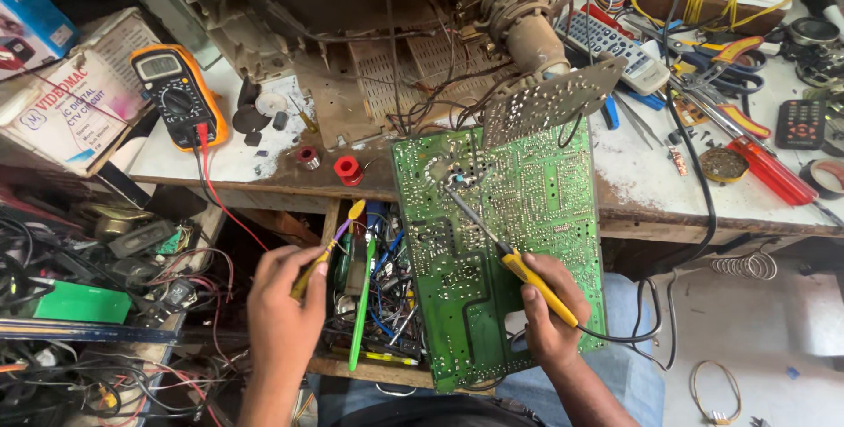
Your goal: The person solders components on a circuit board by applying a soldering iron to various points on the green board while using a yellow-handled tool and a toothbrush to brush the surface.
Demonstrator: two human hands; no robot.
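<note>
Here I'm mid-soldering on the green circuit board (519, 242), propped against the workbench (668, 189) edge.
My right hand (549, 313) grips the yellow soldering iron (519, 264), tip on the board's upper joints; my left hand (286, 304) pinches a yellow brush (330, 247). Next, I judge, needs a steady tip.

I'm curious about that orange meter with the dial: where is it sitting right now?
In the head view, the orange multimeter lies on the workbench at the upper left, beside a cardboard box, well above the left hand.
</note>
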